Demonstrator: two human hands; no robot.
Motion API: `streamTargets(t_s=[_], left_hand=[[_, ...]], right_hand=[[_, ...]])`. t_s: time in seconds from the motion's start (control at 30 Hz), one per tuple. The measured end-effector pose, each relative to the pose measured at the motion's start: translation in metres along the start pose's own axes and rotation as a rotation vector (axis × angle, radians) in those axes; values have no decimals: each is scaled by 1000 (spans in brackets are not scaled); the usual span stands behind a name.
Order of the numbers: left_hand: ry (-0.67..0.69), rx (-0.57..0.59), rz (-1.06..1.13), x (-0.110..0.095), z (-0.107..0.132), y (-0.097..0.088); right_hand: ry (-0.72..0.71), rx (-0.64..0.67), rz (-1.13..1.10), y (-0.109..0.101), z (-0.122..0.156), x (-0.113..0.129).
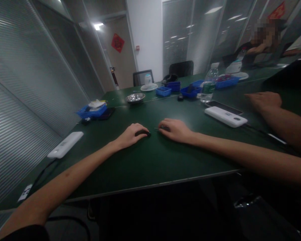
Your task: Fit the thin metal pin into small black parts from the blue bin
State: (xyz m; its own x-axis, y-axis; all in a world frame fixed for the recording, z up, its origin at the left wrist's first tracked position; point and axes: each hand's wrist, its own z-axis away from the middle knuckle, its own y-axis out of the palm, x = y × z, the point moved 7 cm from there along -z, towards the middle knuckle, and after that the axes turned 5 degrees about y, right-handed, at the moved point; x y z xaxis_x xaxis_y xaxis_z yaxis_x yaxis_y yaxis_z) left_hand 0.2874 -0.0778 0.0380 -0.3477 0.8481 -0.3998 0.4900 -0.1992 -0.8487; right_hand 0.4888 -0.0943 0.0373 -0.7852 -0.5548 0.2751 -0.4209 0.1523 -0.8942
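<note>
My left hand [130, 136] rests on the green table with its fingers curled round a small black rounded object [142, 133]; its exact kind does not show. Just across a small gap is my right hand [177, 130], closed on a thin tool with a metal tip [156, 128] that points left toward the black object. The tool's dark handle is mostly hidden by the fingers. Tip and black object look slightly apart.
Behind the hands stand a metal bowl [135, 97], blue trays [163, 91], a black mouse [180, 97] and a water bottle [209, 85]. White power banks [225, 116] lie on both sides. Another person's hand [266, 100] rests at right. The table edge [163, 183] runs in front.
</note>
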Motion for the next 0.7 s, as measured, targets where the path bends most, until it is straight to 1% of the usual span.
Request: streamTargets(t_s=[0.07, 0.13, 0.2, 0.27, 0.37, 0.43, 0.47, 0.53, 0.6, 0.7], left_hand=[[-4, -17, -28, 6, 1, -3], [-34, -49, -32, 21, 4, -10], [-98, -103, -41, 45, 10, -21], [-190, -181, -71, 77, 19, -36], [-332, -309, -149, 124, 41, -63], [-399, -371, -197, 146, 54, -76], [-423, -390, -214, 153, 60, -81], [-454, -406, -235, 161, 66, -86], [-469, -404, -243, 162, 68, -88], [-479, -408, -248, 158, 66, -87]], right_hand=[[0, 6, -10, 0, 0, 0], [4, 14, -11, -1, 0, 0], [10, 24, -11, -1, 1, 1], [15, 33, -12, -2, 1, 2], [4, 41, -18, -3, 2, 4], [-7, 38, -22, -3, 2, 5], [-7, 36, -22, -3, 2, 5], [-1, 39, -21, -3, 2, 4], [1, 40, -16, -2, 2, 3], [-11, 38, -9, -1, 2, 3]])
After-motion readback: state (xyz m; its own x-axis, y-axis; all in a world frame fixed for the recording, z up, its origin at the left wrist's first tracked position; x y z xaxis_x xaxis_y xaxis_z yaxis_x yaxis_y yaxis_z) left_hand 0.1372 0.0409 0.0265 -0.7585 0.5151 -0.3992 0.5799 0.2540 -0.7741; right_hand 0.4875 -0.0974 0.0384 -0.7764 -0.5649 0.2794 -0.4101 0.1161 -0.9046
